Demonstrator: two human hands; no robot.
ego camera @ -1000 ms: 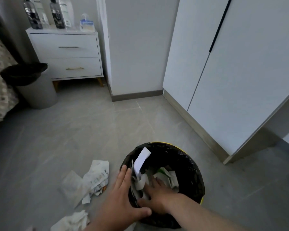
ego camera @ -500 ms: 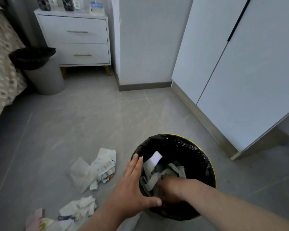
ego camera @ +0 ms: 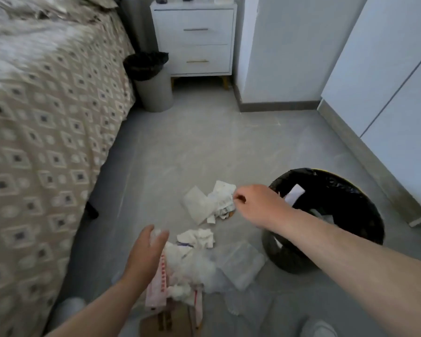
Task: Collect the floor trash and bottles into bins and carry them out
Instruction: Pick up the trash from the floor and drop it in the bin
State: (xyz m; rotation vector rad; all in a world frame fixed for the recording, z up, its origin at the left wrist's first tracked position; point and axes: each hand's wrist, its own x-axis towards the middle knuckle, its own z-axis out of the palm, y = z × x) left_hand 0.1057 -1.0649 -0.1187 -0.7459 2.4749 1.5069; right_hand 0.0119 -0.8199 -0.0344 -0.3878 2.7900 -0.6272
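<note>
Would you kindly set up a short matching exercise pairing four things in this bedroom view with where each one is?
Things:
1. Black-lined bin
2. Grey bin
3. Left hand
4. Right hand

Places:
A. Over the crumpled tissue pile nearest the camera
B. Beside the white nightstand, by the bed's corner
C. At the edge of the crumpled paper farther out on the floor
D. Near the white cabinet doors, paper scraps inside

Pairs: 1-D, 2-B, 3-A, 4-C
</note>
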